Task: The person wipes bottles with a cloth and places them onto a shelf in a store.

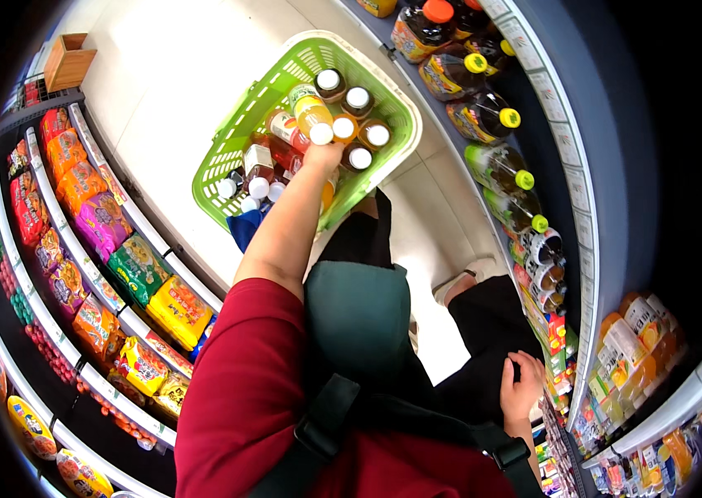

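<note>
My left arm reaches forward into a green plastic basket (407,153) on the floor. At its near middle, my left hand (324,156) is closed at the white-capped end of a tilted bottle of yellow drink (311,112); part of the fingers is hidden. Beside it stand several dark, white-capped bottles (357,102) and an orange drink bottle (343,129). Red drink bottles (285,155) lean to the left of the hand, with more white caps nearer me. My right hand (522,386) rests with fingers apart on my dark trousers at the knee, holding nothing.
At left, shelves carry colourful snack bags (143,267). The right shelf holds dark bottles with yellow caps (484,116), with orange juice bottles (625,340) farther down. A wooden box (69,62) stands at the far left. My knees and shoe (465,278) are close to the basket.
</note>
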Motion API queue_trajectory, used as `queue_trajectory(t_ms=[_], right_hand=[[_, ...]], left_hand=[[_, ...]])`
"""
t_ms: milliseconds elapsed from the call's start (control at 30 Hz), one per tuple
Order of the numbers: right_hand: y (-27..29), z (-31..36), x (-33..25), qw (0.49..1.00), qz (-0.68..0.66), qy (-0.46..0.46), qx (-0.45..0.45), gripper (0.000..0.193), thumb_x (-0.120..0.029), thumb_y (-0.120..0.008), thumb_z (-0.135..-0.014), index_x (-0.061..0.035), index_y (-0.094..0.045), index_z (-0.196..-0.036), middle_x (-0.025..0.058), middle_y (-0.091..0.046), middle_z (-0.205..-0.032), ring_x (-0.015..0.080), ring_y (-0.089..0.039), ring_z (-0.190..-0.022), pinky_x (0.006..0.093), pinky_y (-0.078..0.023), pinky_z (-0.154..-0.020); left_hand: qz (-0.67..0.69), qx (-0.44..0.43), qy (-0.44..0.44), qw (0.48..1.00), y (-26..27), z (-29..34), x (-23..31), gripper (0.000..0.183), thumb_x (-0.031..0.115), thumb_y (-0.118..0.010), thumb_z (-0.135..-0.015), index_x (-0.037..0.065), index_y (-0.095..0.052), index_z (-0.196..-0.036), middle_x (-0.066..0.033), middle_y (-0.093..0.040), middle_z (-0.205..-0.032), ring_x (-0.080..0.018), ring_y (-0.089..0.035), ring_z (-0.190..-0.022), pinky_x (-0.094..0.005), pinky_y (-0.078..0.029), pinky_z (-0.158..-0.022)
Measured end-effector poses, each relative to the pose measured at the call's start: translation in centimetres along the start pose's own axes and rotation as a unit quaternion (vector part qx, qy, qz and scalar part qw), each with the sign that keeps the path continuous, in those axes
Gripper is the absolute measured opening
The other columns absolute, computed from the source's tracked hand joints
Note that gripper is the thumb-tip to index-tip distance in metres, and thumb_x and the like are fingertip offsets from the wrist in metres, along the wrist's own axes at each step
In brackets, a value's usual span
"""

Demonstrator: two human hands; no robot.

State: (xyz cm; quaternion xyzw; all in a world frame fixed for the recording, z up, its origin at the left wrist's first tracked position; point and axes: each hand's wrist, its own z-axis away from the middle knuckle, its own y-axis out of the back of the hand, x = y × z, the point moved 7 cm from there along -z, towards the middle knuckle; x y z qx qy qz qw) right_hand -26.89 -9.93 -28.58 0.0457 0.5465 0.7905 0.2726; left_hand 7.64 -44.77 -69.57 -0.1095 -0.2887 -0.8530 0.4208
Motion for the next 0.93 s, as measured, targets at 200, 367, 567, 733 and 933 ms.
queue_trajectory(t_ms=[200,367,567,733,933], right_hand=[[0.1,2.2,0.2,0.998,-0.019,-0.004,0.058,0.012,-0.018,-0.063,-0.082,-0.0075,-0.064,-0.088,0.0093,-0.066,-0.091,0.0286,-0.062,-0.089,0.0428,-0.043,-0.09],[1.3,3.9,0.3,0.991,-0.062,0.021,0.118,0.012,-0.019,-0.064,-0.082,-0.0081,-0.061,-0.083,0.0079,-0.065,-0.085,0.0295,-0.06,-0.083,0.0402,-0.044,-0.082],[-0.9,2.3,0.7,0.83,-0.553,0.026,0.071,0.05,-0.026,-0.065,-0.088,-0.0093,-0.046,-0.131,0.0109,-0.059,-0.117,0.0218,-0.058,-0.109,0.0316,-0.047,-0.088],[8.3,5.8,-6.3,0.444,-0.864,0.201,-0.128,0.063,-0.043,-0.05,-0.094,-0.0169,-0.023,-0.144,0.0148,-0.037,-0.14,0.0319,-0.057,-0.11,0.0403,-0.055,-0.078],[13.1,16.6,-1.0,0.454,-0.853,0.248,0.067,0.072,-0.027,-0.067,-0.082,-0.0196,-0.025,-0.141,0.0135,-0.041,-0.137,0.0397,-0.059,-0.107,0.038,-0.058,-0.075]], left_hand=[[0.107,-0.015,-0.058,0.992,7.0,10.6,3.7,0.031,0.029,-0.057,-0.087,0.009,-0.051,-0.109,-0.0045,-0.059,-0.079,-0.0149,-0.055,-0.066,-0.0277,-0.043,-0.056],[0.118,-0.078,-0.111,0.984,12.7,31.6,7.4,0.02,0.018,-0.053,-0.089,0.012,-0.055,-0.108,0.0043,-0.048,-0.07,-0.005,-0.042,-0.058,-0.0195,-0.031,-0.048],[-0.017,-0.287,-0.38,0.879,10.9,53.0,14.1,0.028,0.006,-0.054,-0.086,0.007,-0.054,-0.114,0.0012,-0.055,-0.098,-0.0072,-0.049,-0.086,-0.0227,-0.04,-0.075],[0.065,-0.423,-0.455,0.781,5.2,62.4,18.6,0.039,0.016,-0.059,-0.083,0.002,-0.054,-0.119,0.0005,-0.057,-0.092,-0.003,-0.044,-0.065,-0.0179,-0.035,-0.056],[0.349,-0.336,-0.437,0.758,-6.3,67.6,22.1,0.05,0.027,-0.07,-0.083,0.002,-0.05,-0.122,-0.0078,-0.06,-0.112,-0.0184,-0.055,-0.106,-0.0372,-0.04,-0.099]])
